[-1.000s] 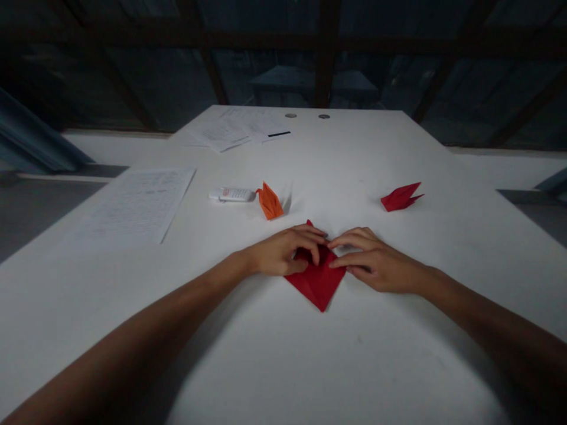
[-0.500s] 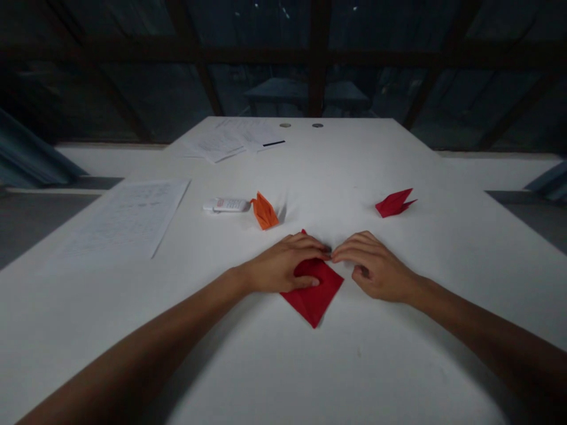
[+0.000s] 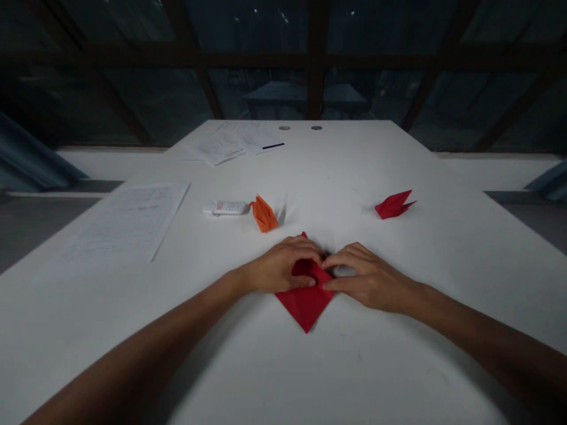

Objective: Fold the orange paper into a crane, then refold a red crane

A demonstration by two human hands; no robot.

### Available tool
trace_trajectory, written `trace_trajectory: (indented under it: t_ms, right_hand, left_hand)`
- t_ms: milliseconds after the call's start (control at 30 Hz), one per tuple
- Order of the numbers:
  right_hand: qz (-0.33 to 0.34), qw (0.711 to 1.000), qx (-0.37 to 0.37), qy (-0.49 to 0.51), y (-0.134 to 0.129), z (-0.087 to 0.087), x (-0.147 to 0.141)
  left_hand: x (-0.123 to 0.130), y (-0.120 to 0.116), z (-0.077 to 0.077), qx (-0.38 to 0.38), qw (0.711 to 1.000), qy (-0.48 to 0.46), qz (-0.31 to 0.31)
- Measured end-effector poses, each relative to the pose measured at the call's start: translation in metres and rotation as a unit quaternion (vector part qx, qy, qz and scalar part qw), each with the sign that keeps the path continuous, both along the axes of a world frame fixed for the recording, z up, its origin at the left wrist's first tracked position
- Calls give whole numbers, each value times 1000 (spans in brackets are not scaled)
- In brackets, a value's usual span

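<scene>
A folded red paper (image 3: 305, 304) lies flat on the white table (image 3: 283, 366), its lower point facing me. My left hand (image 3: 279, 268) rests on its upper left part, fingers pressing the paper down. Beside it, my right hand (image 3: 365, 277) pinches the paper's right edge between thumb and fingers. The fingertips of both hands meet over the top of the paper, which hides its upper half.
A finished orange origami piece (image 3: 264, 213) and a small white tube (image 3: 225, 208) lie beyond my left hand. A finished red origami piece (image 3: 393, 204) sits further right. Printed sheets (image 3: 126, 221) lie at the left, more papers (image 3: 233, 140) at the far end.
My right hand has closed in from beside the paper and now grips its right edge. The paper's right corner has been folded inward, making the shape narrower. My left hand has stayed in place.
</scene>
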State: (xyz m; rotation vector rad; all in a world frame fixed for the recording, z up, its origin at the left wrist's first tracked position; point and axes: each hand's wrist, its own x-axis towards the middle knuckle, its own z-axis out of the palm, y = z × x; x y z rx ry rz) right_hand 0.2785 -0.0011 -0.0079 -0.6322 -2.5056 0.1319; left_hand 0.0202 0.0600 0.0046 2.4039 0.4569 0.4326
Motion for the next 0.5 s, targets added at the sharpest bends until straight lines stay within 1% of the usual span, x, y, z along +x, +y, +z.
trace_trajectory:
  t_ms: [100,133,233,333,433,500]
  right_hand:
    - [-4,1000,9,-6,-5,4,-3]
    - [-3,1000,-1,-11,-6,6,-4]
    - [8,998,-65,-21,-10,14,-4]
    - [18,994,-102,-19,-11,18,-4]
    - [14,994,-103,-26,-10,18,-4]
    - [6,995,-96,-27,-9,16,-5]
  left_hand:
    - [1,0,1,-21,1000,-16,-3]
    - [1,0,1,-30,999,-20,-4]
    - [1,0,3,-46,999,-23,-18]
    - [1,-2,4,-32,999,-20,-17]
    - [3,-6,3,-6,1000,-22,6]
    - [4,-8,3,12,1000,-11,6]
